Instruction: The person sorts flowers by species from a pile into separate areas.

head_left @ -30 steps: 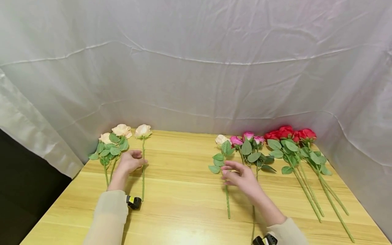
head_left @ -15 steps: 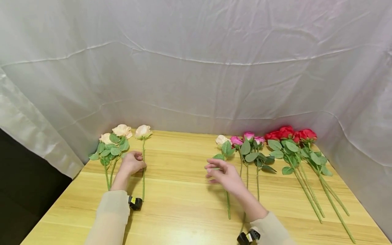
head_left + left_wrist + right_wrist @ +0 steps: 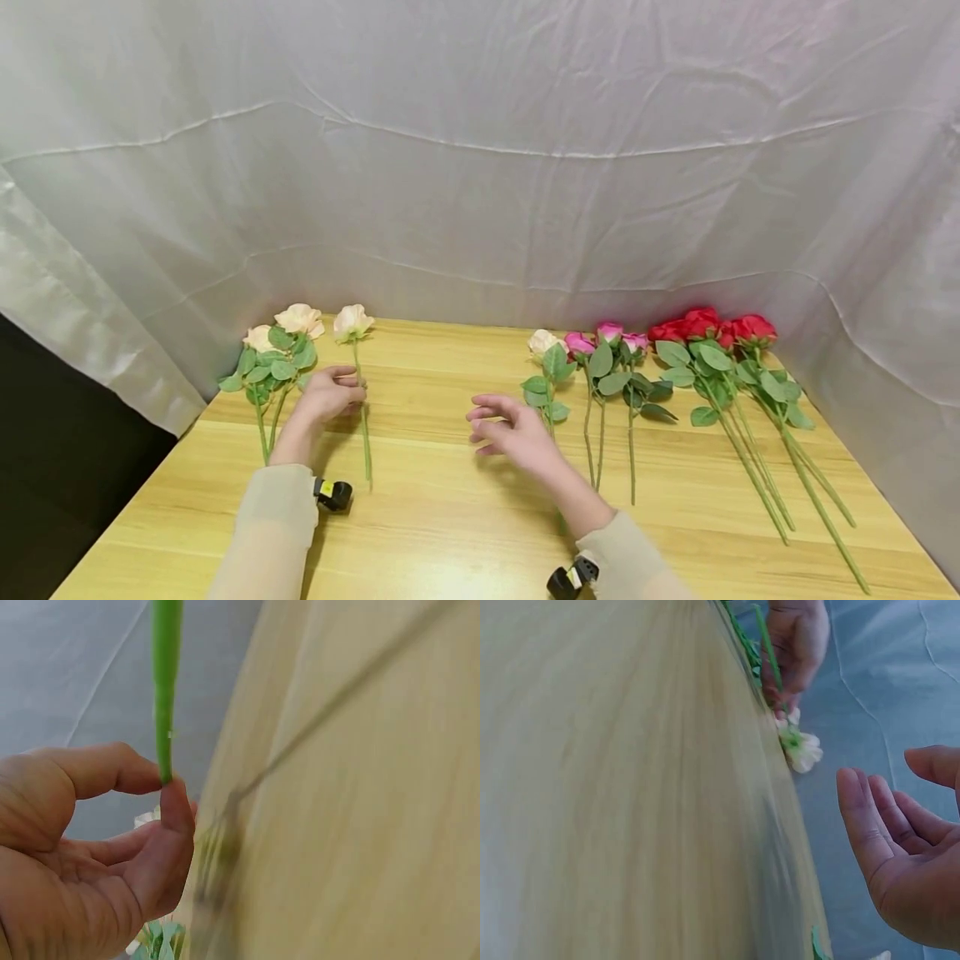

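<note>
My left hand point(image 3: 327, 396) pinches the green stem of a pale peach rose point(image 3: 352, 322) at the left of the table. In the left wrist view, the thumb and a finger of the left hand point(image 3: 112, 855) meet on that stem point(image 3: 166, 682), and its shadow falls on the wood. My right hand point(image 3: 517, 435) hovers over the middle of the table with fingers spread and loosely bent, holding nothing. In the right wrist view, the right hand point(image 3: 919, 862) is apart from the rose point(image 3: 802, 752), which hangs beyond it by the left hand.
Two peach roses point(image 3: 298, 320) with leaves lie left of the left hand. Right of the right hand lie a cream rose point(image 3: 543, 342), several pink roses point(image 3: 609, 333) and several red roses point(image 3: 701, 323). A grey curtain point(image 3: 480, 208) stands behind the wooden table point(image 3: 435, 533).
The right hand has moved left, away from the cream rose and pink roses. The left hand has taken the peach rose's stem between its fingertips, and the stem has tilted and shifted slightly right.
</note>
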Demonstrator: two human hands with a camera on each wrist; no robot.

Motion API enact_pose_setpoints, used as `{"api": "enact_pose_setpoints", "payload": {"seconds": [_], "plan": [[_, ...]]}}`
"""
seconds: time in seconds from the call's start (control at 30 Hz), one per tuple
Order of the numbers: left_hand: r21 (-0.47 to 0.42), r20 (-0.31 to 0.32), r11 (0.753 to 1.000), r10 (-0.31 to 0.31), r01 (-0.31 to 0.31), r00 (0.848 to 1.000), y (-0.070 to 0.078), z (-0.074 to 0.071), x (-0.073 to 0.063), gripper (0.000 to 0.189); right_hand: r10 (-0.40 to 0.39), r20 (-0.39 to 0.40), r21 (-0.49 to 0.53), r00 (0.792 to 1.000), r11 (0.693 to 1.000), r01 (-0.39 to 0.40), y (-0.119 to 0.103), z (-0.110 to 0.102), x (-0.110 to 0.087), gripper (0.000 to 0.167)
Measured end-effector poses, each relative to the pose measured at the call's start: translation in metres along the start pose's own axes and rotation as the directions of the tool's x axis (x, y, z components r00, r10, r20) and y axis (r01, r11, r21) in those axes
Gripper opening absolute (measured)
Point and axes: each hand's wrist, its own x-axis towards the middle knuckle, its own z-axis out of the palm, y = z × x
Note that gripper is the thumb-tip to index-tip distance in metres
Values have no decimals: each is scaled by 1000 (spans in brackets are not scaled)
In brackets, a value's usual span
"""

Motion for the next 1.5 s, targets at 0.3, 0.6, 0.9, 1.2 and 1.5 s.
{"api": "enact_pose_setpoints", "payload": {"seconds": [0.3,0.6,0.9,1.2,1.5], "plan": [[-183,68,982,67,-54,995,16,22,-6,72,32,24,-17,999,999,-32,4,19,3,49],[-239,93,966,126,-101,988,31,57,-12,70,81,52,-55,995,995,-78,6,25,1,52],[-235,113,960,181,-151,977,44,90,-27,70,112,105,-71,988,992,-105,6,28,-3,48],[-218,98,954,232,-207,968,43,108,-31,64,136,107,-71,985,989,-129,1,26,-9,53],[-213,79,931,318,-295,945,48,115,-36,64,113,64,-64,992,992,-108,-3,18,-15,54]]}}
